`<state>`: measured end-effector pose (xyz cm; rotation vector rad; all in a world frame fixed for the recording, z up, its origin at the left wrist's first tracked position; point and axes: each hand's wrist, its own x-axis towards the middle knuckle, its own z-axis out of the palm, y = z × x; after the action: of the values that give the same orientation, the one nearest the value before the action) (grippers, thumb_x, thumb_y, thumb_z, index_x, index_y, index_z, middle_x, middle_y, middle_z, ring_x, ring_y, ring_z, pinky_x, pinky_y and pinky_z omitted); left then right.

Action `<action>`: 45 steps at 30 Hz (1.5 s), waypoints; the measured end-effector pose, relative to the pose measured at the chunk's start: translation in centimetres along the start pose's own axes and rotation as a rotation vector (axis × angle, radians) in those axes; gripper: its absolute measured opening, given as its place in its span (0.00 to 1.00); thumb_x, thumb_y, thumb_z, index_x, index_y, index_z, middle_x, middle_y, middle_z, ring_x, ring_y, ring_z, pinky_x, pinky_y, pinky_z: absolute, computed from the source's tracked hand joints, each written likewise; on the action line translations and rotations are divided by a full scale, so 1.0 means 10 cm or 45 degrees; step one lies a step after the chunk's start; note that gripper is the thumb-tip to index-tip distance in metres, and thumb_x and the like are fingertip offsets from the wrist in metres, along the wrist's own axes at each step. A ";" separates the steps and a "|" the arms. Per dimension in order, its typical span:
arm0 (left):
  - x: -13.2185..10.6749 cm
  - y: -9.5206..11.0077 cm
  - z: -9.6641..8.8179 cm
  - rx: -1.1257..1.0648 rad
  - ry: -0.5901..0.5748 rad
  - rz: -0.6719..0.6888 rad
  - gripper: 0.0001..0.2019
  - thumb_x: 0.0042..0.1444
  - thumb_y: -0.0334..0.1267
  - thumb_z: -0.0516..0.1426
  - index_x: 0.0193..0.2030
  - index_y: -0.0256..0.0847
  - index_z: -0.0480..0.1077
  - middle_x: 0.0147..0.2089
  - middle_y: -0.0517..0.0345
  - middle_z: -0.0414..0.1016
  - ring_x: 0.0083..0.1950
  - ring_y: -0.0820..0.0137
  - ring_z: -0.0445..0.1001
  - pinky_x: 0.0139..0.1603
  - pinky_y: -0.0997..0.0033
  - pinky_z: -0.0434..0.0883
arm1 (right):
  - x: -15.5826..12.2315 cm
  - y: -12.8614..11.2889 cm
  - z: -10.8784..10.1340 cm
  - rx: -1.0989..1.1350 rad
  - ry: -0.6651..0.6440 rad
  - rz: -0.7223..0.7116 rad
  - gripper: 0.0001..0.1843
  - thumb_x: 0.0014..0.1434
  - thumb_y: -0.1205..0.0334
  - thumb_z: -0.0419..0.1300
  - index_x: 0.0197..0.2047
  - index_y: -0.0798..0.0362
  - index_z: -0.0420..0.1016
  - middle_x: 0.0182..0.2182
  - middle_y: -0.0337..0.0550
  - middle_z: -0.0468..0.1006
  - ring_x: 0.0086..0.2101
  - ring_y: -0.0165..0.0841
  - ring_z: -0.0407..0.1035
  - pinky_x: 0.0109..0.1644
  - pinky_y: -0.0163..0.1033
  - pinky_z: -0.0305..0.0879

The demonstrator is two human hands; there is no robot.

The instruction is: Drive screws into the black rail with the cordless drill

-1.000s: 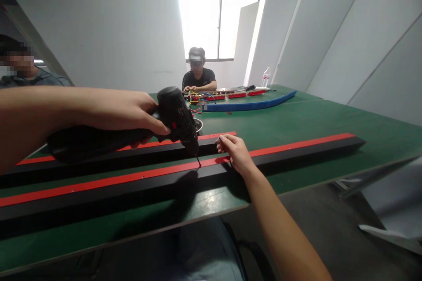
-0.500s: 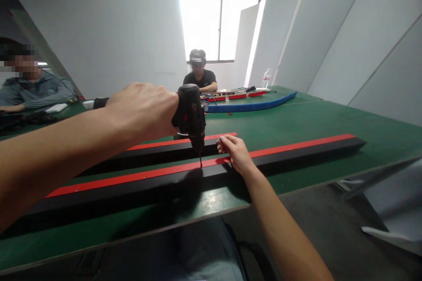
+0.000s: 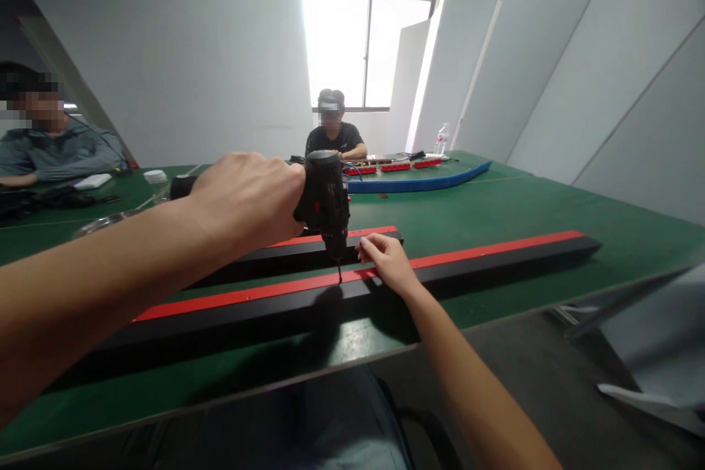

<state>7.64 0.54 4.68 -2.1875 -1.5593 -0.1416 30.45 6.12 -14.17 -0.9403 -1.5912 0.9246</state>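
My left hand (image 3: 250, 187) is wrapped round the handle of a black cordless drill (image 3: 326, 194), which points downward. The drill's thin bit meets the red top of a long black bar (image 3: 496, 261) lying across the table. Just right of the bit, my right hand (image 3: 388, 257) hovers at the bar with thumb and fingertips pinched together. What sits in that pinch, if anything, is too small to make out. Behind lies a second red-topped black bar (image 3: 380, 239), partly hidden by the drill and my left arm.
The green table (image 3: 551, 198) carries a curved blue strip (image 3: 424, 182), red pieces (image 3: 396, 167) and a clear bottle (image 3: 442, 138) farther back. A lidded jar (image 3: 157, 180) stands at left. One person (image 3: 333, 132) sits opposite, another (image 3: 55, 139) at far left.
The view has shifted slightly, and the drill and both hands appear a little lower. The bit stays on the red top; my right hand is still pinched beside it.
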 end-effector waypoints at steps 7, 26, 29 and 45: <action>0.04 0.03 -0.11 0.025 0.016 0.175 0.23 0.63 0.57 0.50 0.45 0.42 0.76 0.29 0.48 0.74 0.29 0.61 0.71 0.39 0.62 0.61 | 0.00 0.01 0.00 -0.068 0.034 -0.001 0.19 0.63 0.49 0.58 0.27 0.54 0.73 0.23 0.40 0.73 0.27 0.32 0.67 0.33 0.37 0.61; 0.13 0.09 -0.11 0.088 0.013 0.168 0.18 0.61 0.51 0.54 0.35 0.37 0.75 0.24 0.51 0.68 0.26 0.64 0.68 0.38 0.61 0.64 | 0.01 0.03 -0.04 0.164 0.081 0.055 0.20 0.59 0.45 0.62 0.28 0.54 0.73 0.24 0.41 0.73 0.27 0.32 0.67 0.33 0.37 0.64; 0.10 0.11 -0.12 0.092 0.009 0.140 0.19 0.60 0.51 0.55 0.35 0.37 0.76 0.24 0.52 0.67 0.27 0.65 0.68 0.39 0.62 0.63 | 0.02 0.04 -0.02 0.203 0.101 0.029 0.20 0.59 0.45 0.62 0.29 0.54 0.74 0.24 0.42 0.74 0.26 0.32 0.68 0.33 0.37 0.65; -0.42 -0.42 0.01 -0.793 -0.645 -0.210 0.18 0.47 0.54 0.66 0.31 0.38 0.80 0.23 0.53 0.77 0.24 0.64 0.72 0.24 0.70 0.61 | -0.27 0.21 -1.83 -1.130 0.186 -0.019 0.18 0.69 0.51 0.50 0.37 0.50 0.75 0.34 0.47 0.83 0.33 0.38 0.74 0.39 0.39 0.62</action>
<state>2.27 -1.99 4.48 -2.7097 -2.2088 -0.1450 49.01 6.50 -13.84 -1.5434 -1.8904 0.0807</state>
